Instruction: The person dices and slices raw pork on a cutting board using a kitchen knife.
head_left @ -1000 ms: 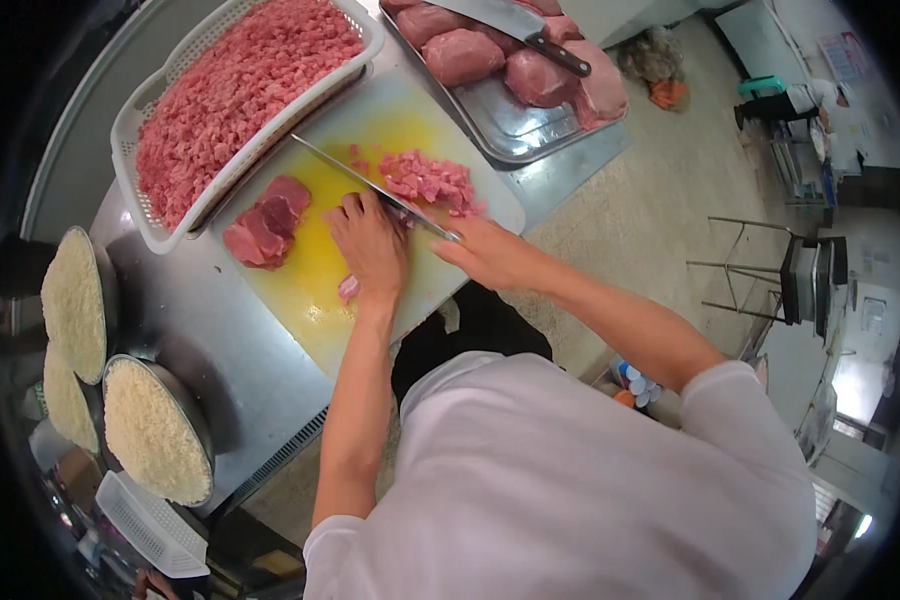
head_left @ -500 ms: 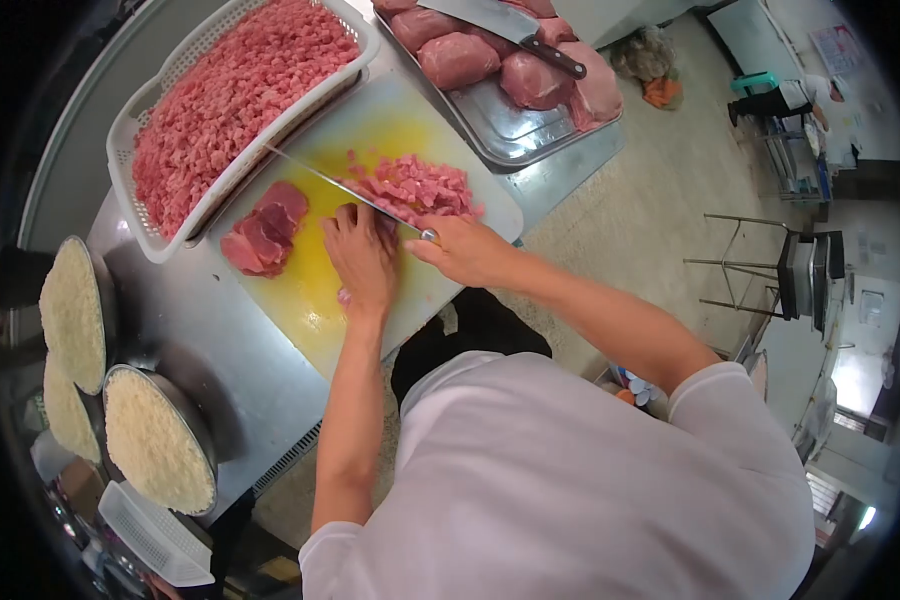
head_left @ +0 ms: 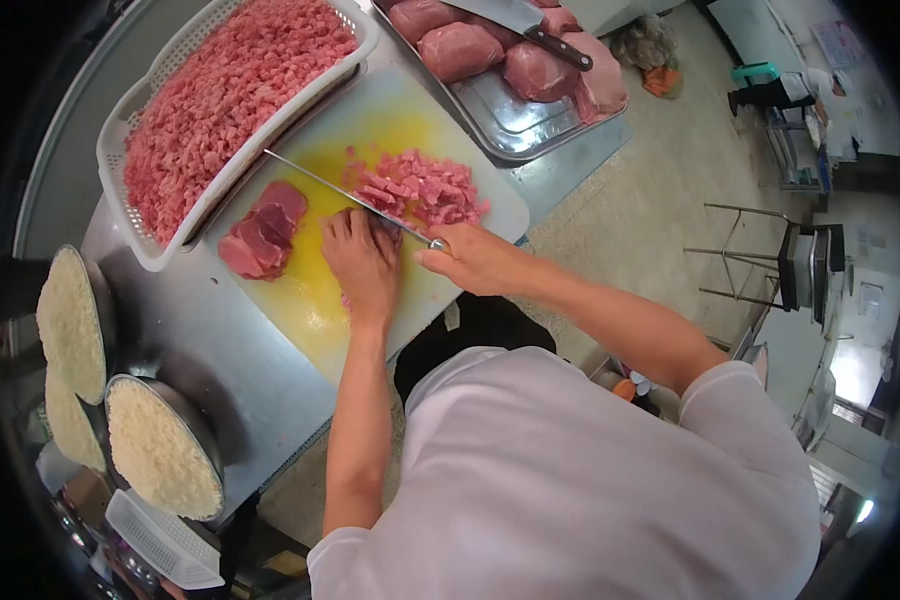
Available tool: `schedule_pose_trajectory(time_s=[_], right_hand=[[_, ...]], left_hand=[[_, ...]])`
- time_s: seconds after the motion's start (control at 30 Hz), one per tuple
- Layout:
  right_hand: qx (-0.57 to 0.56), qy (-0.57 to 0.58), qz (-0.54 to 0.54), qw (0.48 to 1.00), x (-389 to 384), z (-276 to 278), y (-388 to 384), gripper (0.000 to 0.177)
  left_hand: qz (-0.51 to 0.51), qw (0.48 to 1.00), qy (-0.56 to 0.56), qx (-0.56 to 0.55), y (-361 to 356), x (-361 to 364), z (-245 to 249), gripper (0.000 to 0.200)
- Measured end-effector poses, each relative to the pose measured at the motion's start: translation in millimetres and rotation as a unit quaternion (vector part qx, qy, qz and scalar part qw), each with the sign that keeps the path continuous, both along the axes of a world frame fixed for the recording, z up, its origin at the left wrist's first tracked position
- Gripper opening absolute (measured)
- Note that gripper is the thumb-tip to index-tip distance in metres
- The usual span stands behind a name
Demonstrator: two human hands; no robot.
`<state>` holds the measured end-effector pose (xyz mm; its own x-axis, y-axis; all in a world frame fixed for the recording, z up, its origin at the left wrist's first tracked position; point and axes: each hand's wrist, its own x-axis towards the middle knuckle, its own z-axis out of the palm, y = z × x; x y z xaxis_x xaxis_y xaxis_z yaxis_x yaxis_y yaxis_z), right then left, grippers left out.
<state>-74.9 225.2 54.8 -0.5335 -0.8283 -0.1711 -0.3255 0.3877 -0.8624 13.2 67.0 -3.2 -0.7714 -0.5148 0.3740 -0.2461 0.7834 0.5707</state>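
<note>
My right hand [head_left: 470, 258] grips the handle of a long knife [head_left: 335, 190], whose blade slants up and left across the white, yellow-stained cutting board [head_left: 315, 325]. My left hand [head_left: 362, 262] presses a piece of meat [head_left: 392, 232] to the board, fingers bent and close to the blade; the hand hides most of that piece. Beyond the blade lies a pile of diced pink meat [head_left: 425, 188]. Left of my left hand rest larger slabs of raw meat [head_left: 262, 232], touching nothing but the board.
A white basket [head_left: 260, 138] heaped with diced meat borders the board. At the back, a metal tray [head_left: 515, 128] holds large meat pieces and a cleaver [head_left: 560, 47]. Bowls of pale grain [head_left: 160, 450] stand at left. Across the floor are a stool [head_left: 795, 265] and another person [head_left: 785, 92].
The knife and both hands keep nearly the same places on the board. The whole view has shifted slightly, and the cut pieces by the blade have spread a little.
</note>
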Motion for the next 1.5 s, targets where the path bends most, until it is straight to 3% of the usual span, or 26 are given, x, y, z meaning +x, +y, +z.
schedule_pose_trajectory(time_s=[0.07, 0.13, 0.17, 0.23, 0.3, 0.37, 0.43, 0.6, 0.7, 0.77, 0.8, 0.9, 0.97, 1.07, 1.2, 1.27, 1.37, 1.5], right_hand=[[0.006, -0.007, -0.008, 1.000, 5, 5, 5, 0.037], [0.094, -0.086, -0.019, 0.992, -1, 36, 8, 0.039], [0.093, -0.087, -0.019, 0.992, 0, 43, 13, 0.039], [0.132, -0.017, -0.068, 0.989, 4, 51, 26, 0.039], [0.107, -0.030, -0.089, 0.990, 3, 50, 33, 0.040], [0.081, -0.042, -0.108, 0.990, 4, 48, 39, 0.040], [0.031, -0.040, -0.130, 0.990, 8, 44, 45, 0.038], [0.046, -0.057, -0.120, 0.990, 16, 38, 58, 0.038], [0.072, -0.081, -0.117, 0.987, 22, 44, 62, 0.043], [0.081, -0.102, -0.119, 0.984, 25, 51, 63, 0.047], [0.080, -0.101, -0.117, 0.985, 27, 53, 64, 0.046], [0.070, -0.109, -0.125, 0.984, 30, 54, 68, 0.045], [0.060, -0.117, -0.133, 0.982, 31, 54, 68, 0.044], [0.062, -0.128, -0.151, 0.978, 31, 47, 69, 0.043], [0.052, -0.107, -0.138, 0.983, 33, 45, 71, 0.040], [0.067, -0.110, -0.151, 0.980, 36, 53, 72, 0.041], [0.069, -0.122, -0.159, 0.977, 39, 57, 76, 0.041], [0.069, -0.131, -0.162, 0.976, 42, 52, 82, 0.041]], left_hand=[[-0.008, 1.000, -0.016, 0.008, -3, 5, -7, 0.016], [-0.011, 0.999, 0.004, 0.047, -9, 5, -8, 0.013], [-0.011, 0.996, 0.014, 0.092, -10, 8, -10, 0.012], [-0.010, 0.996, 0.013, 0.089, -9, 8, -2, 0.016], [-0.011, 0.996, 0.015, 0.084, -7, 3, 7, 0.020], [-0.002, 0.995, -0.087, -0.041, -2, -5, 13, 0.026], [-0.006, 0.994, -0.093, -0.054, -2, -10, 1, 0.028], [-0.027, 0.995, -0.077, -0.060, -7, -15, -2, 0.027], [-0.051, 0.996, -0.059, -0.051, -16, -16, 5, 0.024], [-0.052, 0.996, 0.009, 0.065, -27, -13, 8, 0.024], [-0.053, 0.996, 0.008, 0.065, -33, -11, 10, 0.024], [-0.057, 0.997, -0.044, 0.006, -37, -9, 17, 0.022], [-0.091, 0.980, -0.169, -0.049, -24, -12, 24, 0.024], [-0.056, 0.984, -0.112, -0.124, -14, -23, -3, 0.026], [-0.060, 0.980, -0.142, -0.127, -24, -29, -2, 0.025], [-0.113, 0.980, -0.150, -0.064, -34, -29, 1, 0.024], [-0.087, 0.990, -0.110, 0.002, -49, -12, 19, 0.021], [-0.073, 0.994, -0.074, -0.021, -52, 2, 14, 0.021]])
